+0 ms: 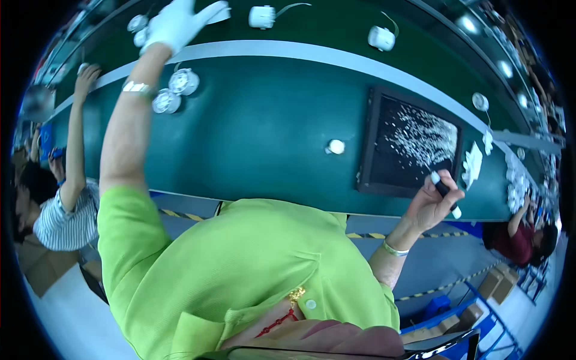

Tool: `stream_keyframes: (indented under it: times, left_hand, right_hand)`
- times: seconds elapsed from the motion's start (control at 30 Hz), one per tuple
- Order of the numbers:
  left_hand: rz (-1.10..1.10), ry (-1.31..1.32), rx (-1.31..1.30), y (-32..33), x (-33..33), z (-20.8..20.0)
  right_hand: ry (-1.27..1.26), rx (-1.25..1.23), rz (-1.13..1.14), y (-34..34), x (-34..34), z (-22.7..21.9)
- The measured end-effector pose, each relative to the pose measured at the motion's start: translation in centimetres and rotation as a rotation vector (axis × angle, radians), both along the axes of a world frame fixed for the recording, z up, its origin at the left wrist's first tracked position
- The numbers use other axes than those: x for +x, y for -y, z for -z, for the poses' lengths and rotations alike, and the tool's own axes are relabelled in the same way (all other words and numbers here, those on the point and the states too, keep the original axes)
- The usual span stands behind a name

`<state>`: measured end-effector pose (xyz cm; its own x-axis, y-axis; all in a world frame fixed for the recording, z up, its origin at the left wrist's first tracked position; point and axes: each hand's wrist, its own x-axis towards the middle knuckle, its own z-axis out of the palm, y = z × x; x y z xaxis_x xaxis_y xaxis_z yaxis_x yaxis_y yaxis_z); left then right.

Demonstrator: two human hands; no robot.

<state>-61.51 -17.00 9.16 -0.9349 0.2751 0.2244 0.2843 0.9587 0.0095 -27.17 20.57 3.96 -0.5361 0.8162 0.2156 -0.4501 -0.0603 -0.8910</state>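
Observation:
My left hand (174, 27), in a white glove, reaches over the far green belt with its thumb spread out; the frame's top edge cuts off some fingertips. Beside it are two white round parts (138, 24). My bare right hand (433, 203) is closed round a short black pen-like tool with white ends (443, 188), above the near right corner of a black tray (366, 144). Many tiny white pieces (420, 135) lie scattered in this tray. Left of it, a small white round piece (336, 147) rests on the green table (270, 132).
Two clear-white round parts (174, 90) sit below my left forearm's far end. White housings with wires (262, 17) stand along the belt. Crumpled white material (472, 165) lies right of the tray. Co-workers sit left (66, 210) and right (525, 243).

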Motion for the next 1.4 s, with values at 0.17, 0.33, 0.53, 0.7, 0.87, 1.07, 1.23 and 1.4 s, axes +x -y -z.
stream_keyframes:
  times: [0.17,0.33,0.53,0.7,0.87,1.07,1.23,1.4]
  left_hand:
    - [-0.087,0.426,-0.516,4.3,7.7,-0.3]
    - [0.023,0.333,-0.559,4.7,8.9,2.5]
    - [0.045,0.276,-0.535,1.3,11.2,0.3]
    - [0.475,0.161,-0.078,-3.5,15.9,-2.8]
    - [0.631,0.288,0.046,-7.5,18.3,2.2]
    - [0.549,0.224,0.187,-9.6,20.2,6.4]
    - [0.51,0.089,0.335,-9.3,21.1,8.6]
    - [0.535,0.018,0.389,-9.3,21.1,9.1]
  right_hand:
    - [-0.019,0.056,0.237,-3.3,2.1,0.9]
    - [0.184,0.165,0.31,-3.9,1.9,2.0]
    - [0.324,0.262,0.21,-3.5,0.9,2.7]
    - [0.432,0.333,0.187,-3.1,-0.2,3.4]
    - [0.47,0.328,0.21,-2.9,-0.5,3.6]
    - [0.478,0.283,0.223,-2.6,-0.9,3.8]
    - [0.528,0.338,0.214,-2.7,-0.7,3.9]
    - [0.559,0.459,0.221,-2.7,-0.7,4.3]
